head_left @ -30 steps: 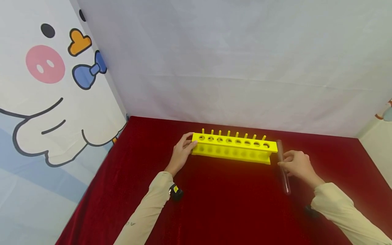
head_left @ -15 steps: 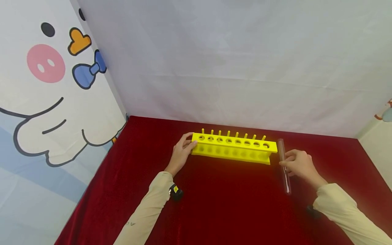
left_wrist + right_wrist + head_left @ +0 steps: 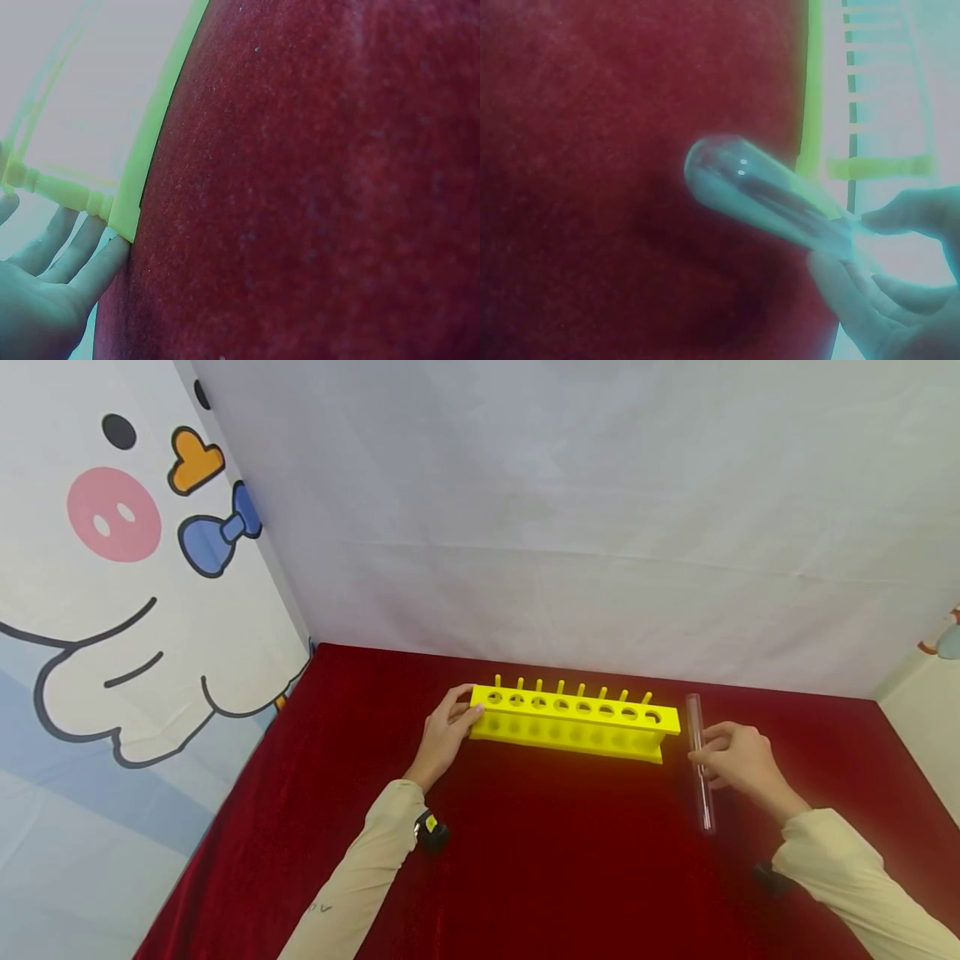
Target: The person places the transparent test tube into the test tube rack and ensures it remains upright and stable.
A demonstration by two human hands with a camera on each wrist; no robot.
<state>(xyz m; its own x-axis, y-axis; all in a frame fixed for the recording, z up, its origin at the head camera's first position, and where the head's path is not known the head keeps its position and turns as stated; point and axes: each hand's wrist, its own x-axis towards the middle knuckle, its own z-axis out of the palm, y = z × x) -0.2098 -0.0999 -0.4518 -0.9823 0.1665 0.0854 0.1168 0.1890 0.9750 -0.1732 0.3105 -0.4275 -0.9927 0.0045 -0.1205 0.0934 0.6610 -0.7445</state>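
A yellow test tube rack (image 3: 566, 743) stands on the red cloth, a row of round holes along its top and a line of pegs behind. My left hand (image 3: 444, 727) grips its left end, thumb at the front of the top bar. In the left wrist view, fingers (image 3: 101, 262) lie against the rack's end post (image 3: 64, 191). Just past the rack's right end, my right hand (image 3: 738, 764) pinches a clear glass test tube (image 3: 701, 777) between thumb and fingers. The tube slants, its rounded bottom (image 3: 720, 169) toward me and its upper end beside the rack.
Dark red velvet cloth (image 3: 555, 860) covers the table. Behind it hangs a pale grey curtain (image 3: 570, 527), and a white sheet with a cartoon print (image 3: 112, 635) hangs on the left.
My right hand has shifted slightly right and up with the test tube, opening a small gap from the rack's right end. The left hand and the rack have stayed put.
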